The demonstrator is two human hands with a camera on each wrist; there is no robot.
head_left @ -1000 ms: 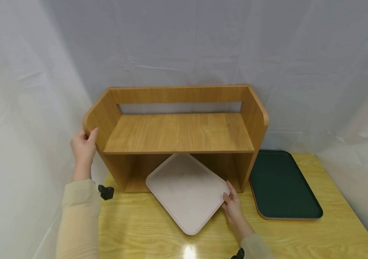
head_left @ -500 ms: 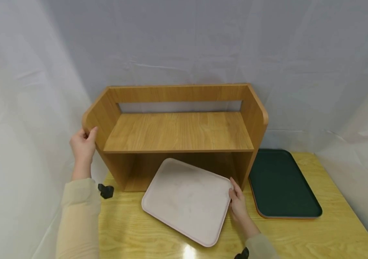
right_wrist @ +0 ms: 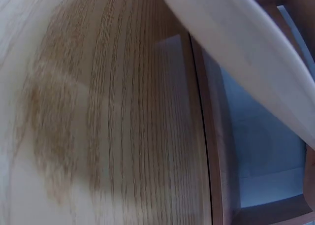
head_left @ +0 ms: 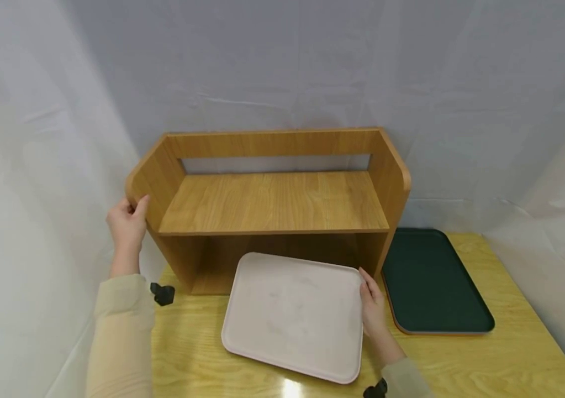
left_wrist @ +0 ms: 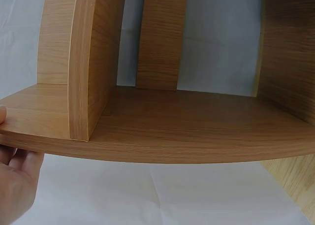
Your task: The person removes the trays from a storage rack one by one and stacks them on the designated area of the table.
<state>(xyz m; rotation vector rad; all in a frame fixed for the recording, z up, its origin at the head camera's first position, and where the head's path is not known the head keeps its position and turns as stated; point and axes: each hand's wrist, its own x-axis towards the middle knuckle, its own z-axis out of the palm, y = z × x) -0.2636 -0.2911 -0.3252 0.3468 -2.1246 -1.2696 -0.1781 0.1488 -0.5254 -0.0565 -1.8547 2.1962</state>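
A two-tier wooden desktop shelf [head_left: 272,202] stands against the back sheet. My left hand [head_left: 127,224] grips the front edge of its left side panel, thumb on the inner face; in the left wrist view that hand [left_wrist: 18,183] holds the panel from below. A pale pink rectangular tray [head_left: 294,318] is tilted in front of the lower compartment, its far edge near the opening. My right hand [head_left: 374,307] holds it by the right edge, with some fingers hidden underneath. In the right wrist view the tray's underside [right_wrist: 246,52] hangs above the tabletop, apart from it.
A dark green tray [head_left: 436,282] lies to the right of the shelf, on top of an orange-edged one. Everything stands on a light wood table [head_left: 461,365]. White sheets [head_left: 28,166] hang at the back and both sides.
The pink tray has come out of the lower compartment toward me and turned from a diamond angle to nearly square with the shelf. My right hand moved slightly right with it; the left stayed put.
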